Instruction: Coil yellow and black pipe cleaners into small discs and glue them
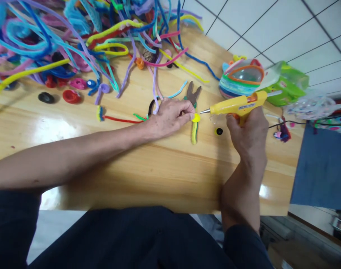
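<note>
My left hand (173, 116) pinches a small round yellow piece (196, 118) between thumb and fingertips. Wrapped round the handle of a yellow glue gun (229, 105) is my right hand (247, 129); the gun's metal nozzle points left, close beside the yellow piece without clearly touching it. Pliers (192, 94) lie just behind the pinched piece, and their yellow-green handle (194, 133) shows below it. A small black and yellow disc (219, 131) rests on the table between my hands.
Tangled pipe cleaners (72, 37) cover the back left of the wooden table (165, 175). A red piece (71, 96) and a black one (46, 98) lie at the left. A colourful pouch (240, 78), a green packet (288, 82) and a cord (291, 122) are at the right.
</note>
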`<action>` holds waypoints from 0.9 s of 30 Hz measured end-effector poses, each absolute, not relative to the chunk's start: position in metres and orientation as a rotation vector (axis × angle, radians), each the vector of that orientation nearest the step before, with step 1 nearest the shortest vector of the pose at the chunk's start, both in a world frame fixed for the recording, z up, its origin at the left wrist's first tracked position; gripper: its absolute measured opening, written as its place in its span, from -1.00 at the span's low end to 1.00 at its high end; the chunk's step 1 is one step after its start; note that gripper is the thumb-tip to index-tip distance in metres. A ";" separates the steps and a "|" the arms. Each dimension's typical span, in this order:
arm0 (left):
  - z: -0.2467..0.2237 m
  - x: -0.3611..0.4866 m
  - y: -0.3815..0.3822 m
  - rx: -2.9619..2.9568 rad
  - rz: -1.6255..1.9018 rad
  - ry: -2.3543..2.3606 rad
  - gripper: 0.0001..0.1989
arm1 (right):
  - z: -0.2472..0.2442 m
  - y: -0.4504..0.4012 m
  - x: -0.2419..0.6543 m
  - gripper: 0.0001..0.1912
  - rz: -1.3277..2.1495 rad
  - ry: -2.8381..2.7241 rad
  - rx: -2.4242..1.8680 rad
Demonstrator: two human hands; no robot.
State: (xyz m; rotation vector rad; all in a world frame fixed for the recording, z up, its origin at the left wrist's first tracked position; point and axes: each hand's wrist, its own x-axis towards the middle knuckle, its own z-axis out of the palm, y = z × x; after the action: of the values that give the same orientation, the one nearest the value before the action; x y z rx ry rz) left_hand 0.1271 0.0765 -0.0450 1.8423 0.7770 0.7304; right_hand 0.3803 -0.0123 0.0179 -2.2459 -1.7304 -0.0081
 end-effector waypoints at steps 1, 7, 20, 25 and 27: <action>-0.045 0.127 0.077 1.839 0.728 0.779 -0.89 | 0.018 -0.012 0.380 -0.75 0.010 -1.742 -2.240; -0.046 0.128 0.077 1.830 0.732 0.788 -0.90 | 0.017 -0.013 0.380 -0.78 0.043 -1.776 -2.217; -0.048 0.127 0.079 1.924 0.708 0.773 -0.87 | 0.010 -0.013 0.387 -0.77 0.021 -1.769 -2.271; -0.049 0.127 0.078 1.911 0.722 0.784 -0.88 | 0.011 -0.013 0.389 -0.79 0.062 -1.787 -2.269; -0.049 0.128 0.078 1.910 0.721 0.789 -0.88 | 0.011 -0.013 0.389 -0.79 0.058 -1.790 -2.283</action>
State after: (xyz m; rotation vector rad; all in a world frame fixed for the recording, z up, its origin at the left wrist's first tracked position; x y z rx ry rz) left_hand 0.1277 0.0782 -0.0488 1.9095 0.7891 0.7211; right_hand 0.3895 -0.0130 0.0109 -2.2827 -1.7895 0.0579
